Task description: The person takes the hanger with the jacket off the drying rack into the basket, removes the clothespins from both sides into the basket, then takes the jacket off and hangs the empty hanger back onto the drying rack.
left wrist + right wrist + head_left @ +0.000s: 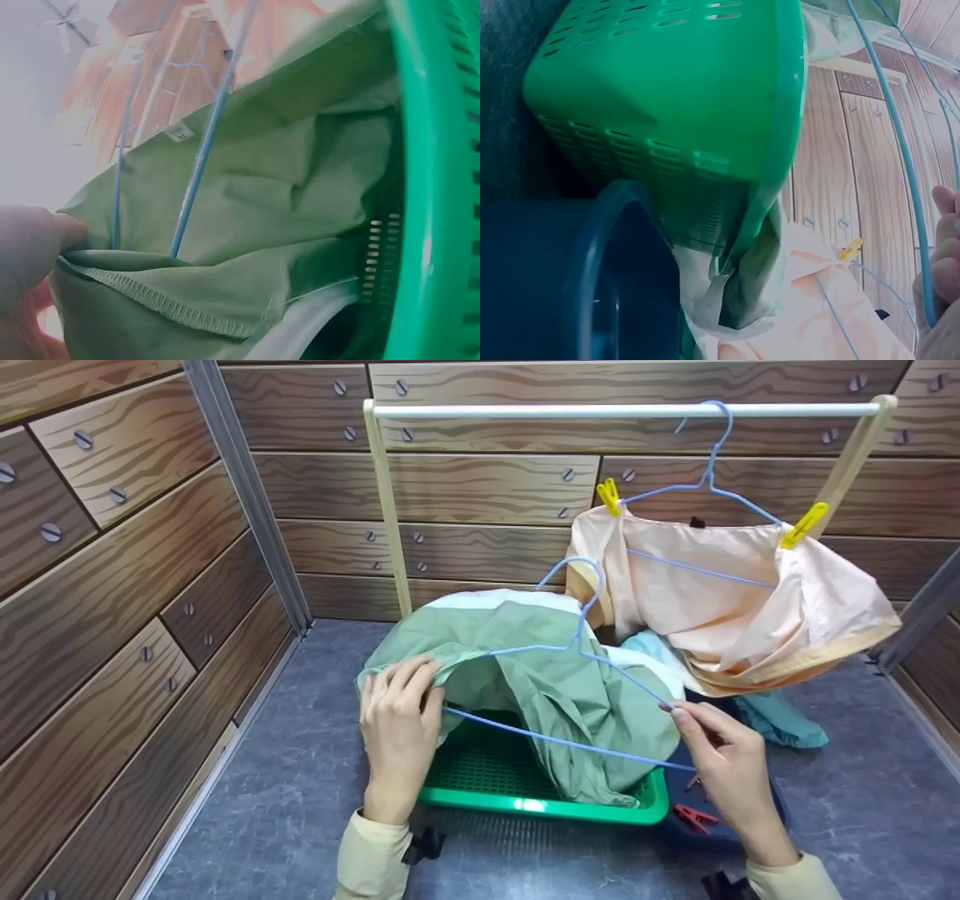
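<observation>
Left hand and right hand, a thin blue wire hanger between them
The left pinches a green cloth garment over one end, the right the bare other; its long axis runs hand to hand, hook pointing away.

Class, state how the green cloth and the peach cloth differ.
The green cloth drapes over the basket, while the peach cloth hangs below the rail. The left hand holds the green cloth; yellow clips fasten the peach cloth to a hanger. Both are wrinkled.
</observation>
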Demonstrator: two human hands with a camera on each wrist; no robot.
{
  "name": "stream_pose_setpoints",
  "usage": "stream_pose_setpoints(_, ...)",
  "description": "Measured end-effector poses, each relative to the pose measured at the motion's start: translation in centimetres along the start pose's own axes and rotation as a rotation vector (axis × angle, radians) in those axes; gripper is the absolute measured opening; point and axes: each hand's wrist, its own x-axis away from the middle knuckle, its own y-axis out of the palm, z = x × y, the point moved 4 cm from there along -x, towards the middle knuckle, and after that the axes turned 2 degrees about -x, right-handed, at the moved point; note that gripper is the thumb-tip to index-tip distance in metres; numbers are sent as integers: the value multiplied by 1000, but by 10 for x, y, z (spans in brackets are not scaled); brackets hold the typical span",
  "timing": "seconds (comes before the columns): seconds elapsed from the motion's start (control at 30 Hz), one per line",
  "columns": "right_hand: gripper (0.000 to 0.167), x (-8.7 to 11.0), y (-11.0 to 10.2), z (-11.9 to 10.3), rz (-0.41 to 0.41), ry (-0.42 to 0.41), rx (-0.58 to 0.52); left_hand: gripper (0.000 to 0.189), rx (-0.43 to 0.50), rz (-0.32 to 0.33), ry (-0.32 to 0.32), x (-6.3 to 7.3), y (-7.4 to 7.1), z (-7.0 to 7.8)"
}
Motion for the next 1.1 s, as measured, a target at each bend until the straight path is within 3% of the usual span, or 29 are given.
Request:
stream_pose_setpoints(0.17,18,2,-5,3,0,-5,-5,20,125,-5,-119,-1,-4,-1)
stream_pose_setpoints(0.3,18,4,-8,4,-3,-13,2,25,163,14,-202,-1,-8,-5)
stream_pose_setpoints(0.43,19,5,-10,6,-16,-1,9,36,182,42,-174,-3,-11,-10)
stream_pose_setpoints(0.6,19,5,-12,10,-19,-31,-40,31,237,39,-97,-8,-12,-19)
stream_pose_setpoints(0.83,19,7,-11,13,-40,-99,-85,22,214,-109,-147,-10,-11,-31)
stream_pose_setpoints(0.93,19,7,-13,14,-26,-69,-66,22,323,-188,-212,-11,-14,-35)
stream_pose_setpoints(1.1,18,6,-16,16,-10,-8,-38,23,682,-258,-413,-12,-14,-45)
